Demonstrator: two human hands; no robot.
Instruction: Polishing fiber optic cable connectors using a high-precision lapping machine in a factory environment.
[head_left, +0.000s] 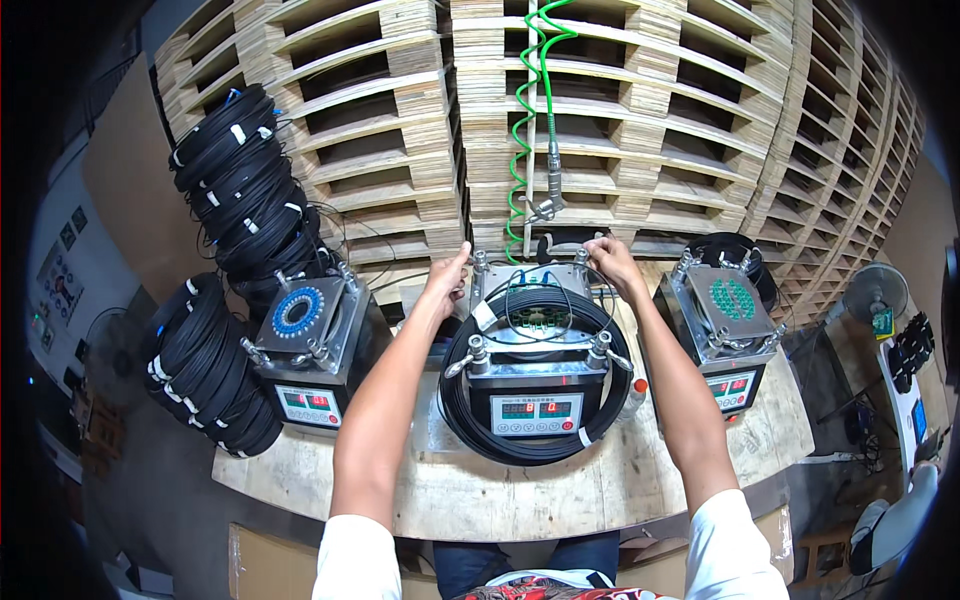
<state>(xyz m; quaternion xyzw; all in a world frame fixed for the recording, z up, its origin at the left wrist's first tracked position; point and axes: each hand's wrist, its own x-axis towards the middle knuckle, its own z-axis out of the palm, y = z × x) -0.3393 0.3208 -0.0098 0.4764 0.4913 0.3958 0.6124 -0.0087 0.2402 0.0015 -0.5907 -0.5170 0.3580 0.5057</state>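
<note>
Fingers (pixel 455 262) on rear clamp knobs (pixel 480 260), cable coil (pixel 530 440) below

Green coiled hose (pixel 520 150) and pallet stack (pixel 640 120) crowd behind the middle machine (pixel 535 370).

Three metal test boxes on the wooden bench each carry a pale rectangular front panel with small digital readouts. The middle panel (pixel 536 412) shows red and green digits, the left panel (pixel 308 404) and right panel (pixel 732 389) likewise. A green square sign (pixel 882 322) hangs at right; wall posters (pixel 58 285) show at far left.
</note>
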